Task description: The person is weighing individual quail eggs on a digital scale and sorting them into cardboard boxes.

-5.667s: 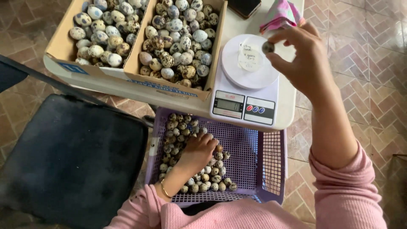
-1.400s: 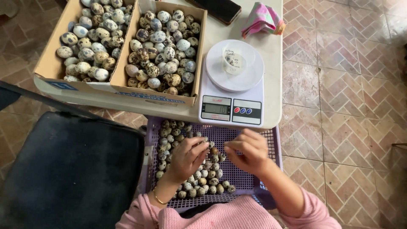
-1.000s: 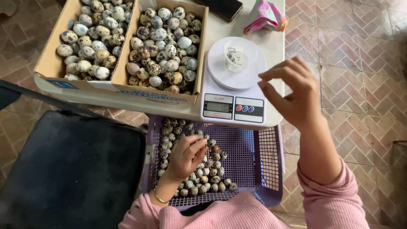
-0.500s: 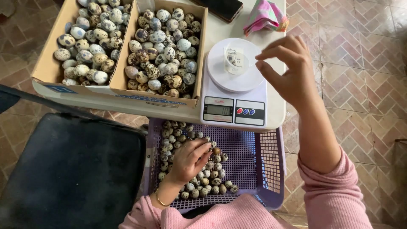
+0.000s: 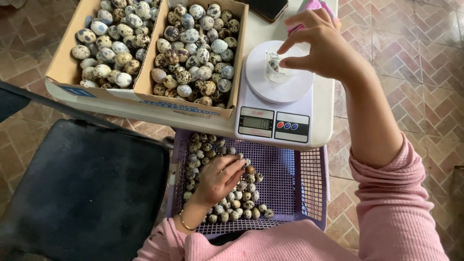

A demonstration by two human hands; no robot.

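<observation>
The right hand (image 5: 321,46) is being held over the round white pan of the kitchen scale (image 5: 278,104), having been brought up from the purple basket (image 5: 309,188), where it was resting among the eggs a little over a second ago. Half a second ago it was being raised above the pan; now it is being lowered closer, with thumb and forefinger pinched narrowly at the small clear cup (image 5: 275,65) that is standing on the pan. Whether a speckled egg is being held in that grip cannot be told, since the fingertips are being seen end-on against the cup.

The left hand (image 5: 220,179) is being kept in the basket throughout, its fingers being curled loosely over the heap of small speckled eggs (image 5: 237,203) lying along the basket's left half; nothing is being clearly lifted by it, so its grip is being read as loose and resting.

The shift is being taken to mean that another egg is being carried from basket to cup for weighing, one at a time. The scale is standing at the near edge of the white counter (image 5: 324,121), just beside the two-compartment cardboard box (image 5: 145,94) that is being filled with larger speckled eggs. A black chair seat (image 5: 82,188) is being seen at the left.
</observation>
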